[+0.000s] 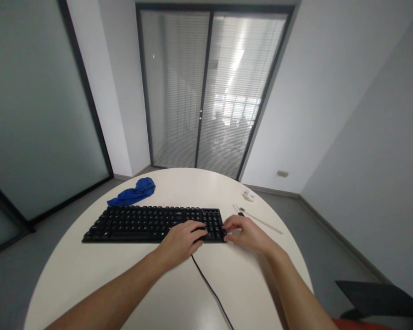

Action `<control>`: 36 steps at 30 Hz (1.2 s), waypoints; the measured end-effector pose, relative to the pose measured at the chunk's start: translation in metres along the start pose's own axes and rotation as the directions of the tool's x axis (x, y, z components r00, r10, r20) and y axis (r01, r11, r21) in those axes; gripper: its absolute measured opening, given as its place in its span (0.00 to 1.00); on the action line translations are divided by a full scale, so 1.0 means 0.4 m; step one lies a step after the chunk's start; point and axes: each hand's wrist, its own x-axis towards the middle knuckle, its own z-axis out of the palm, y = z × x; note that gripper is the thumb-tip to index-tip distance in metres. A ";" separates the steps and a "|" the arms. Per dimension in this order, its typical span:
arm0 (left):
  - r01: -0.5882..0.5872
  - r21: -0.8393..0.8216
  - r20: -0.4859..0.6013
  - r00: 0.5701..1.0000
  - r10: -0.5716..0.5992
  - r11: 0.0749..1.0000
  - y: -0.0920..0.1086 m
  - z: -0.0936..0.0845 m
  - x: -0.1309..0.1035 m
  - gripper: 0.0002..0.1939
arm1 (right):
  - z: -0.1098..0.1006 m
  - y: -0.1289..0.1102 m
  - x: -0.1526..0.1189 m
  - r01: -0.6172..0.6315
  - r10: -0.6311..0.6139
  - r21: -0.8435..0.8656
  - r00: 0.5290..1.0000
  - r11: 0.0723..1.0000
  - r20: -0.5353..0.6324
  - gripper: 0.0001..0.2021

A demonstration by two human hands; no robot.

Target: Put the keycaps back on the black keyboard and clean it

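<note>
A black keyboard [141, 224] lies on the round, cream-coloured table [99, 279], its number pad [211, 220] to the right. My left hand [182, 238] rests over the keyboard's right part, fingers stretched out towards the number pad. At the keyboard's right edge is my right hand [242, 231], with thumb and fingertips bent against that edge; what lies under the fingertips is too small to tell. A black cable [209, 288] runs from below my left hand to the near side of the table.
Behind the keyboard's left end lies a crumpled blue cloth [134, 192]. Beyond my right hand are a thin light stick [265, 223], perhaps a brush, and a small white object [248, 195]. A dark chair part [382, 295] stands at the lower right.
</note>
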 end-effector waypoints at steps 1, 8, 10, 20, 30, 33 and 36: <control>0.001 0.000 0.000 1.000 -0.001 1.000 0.000 0.000 0.000 0.14 | 0.000 -0.003 0.000 0.004 -0.004 -0.013 1.000 1.000 0.001 0.11; 0.014 0.006 0.021 1.000 -0.014 1.000 0.001 -0.001 0.001 0.15 | -0.005 -0.019 0.001 0.039 -0.036 -0.116 0.999 0.993 0.025 0.06; 0.016 0.003 0.022 1.000 -0.016 1.000 0.001 -0.001 0.001 0.15 | -0.005 -0.025 0.001 0.041 -0.037 -0.139 0.999 0.989 0.026 0.05; 0.013 0.004 0.012 1.000 -0.013 1.000 0.000 0.000 0.000 0.15 | -0.007 -0.043 0.003 0.010 -0.008 -0.191 1.000 0.982 0.013 0.02; 0.023 0.002 0.028 0.999 -0.023 1.000 0.002 -0.001 -0.001 0.15 | -0.009 -0.058 -0.001 -0.018 0.024 -0.271 1.000 0.962 0.018 0.02; 0.027 0.002 0.029 0.999 -0.027 1.000 0.002 -0.001 -0.001 0.15 | -0.008 -0.057 -0.003 -0.010 0.015 -0.252 1.000 0.968 0.016 0.03; 0.024 -0.002 0.027 0.999 -0.024 1.000 0.004 -0.002 -0.002 0.15 | -0.005 -0.049 0.000 0.000 0.001 -0.205 1.000 0.979 0.006 0.04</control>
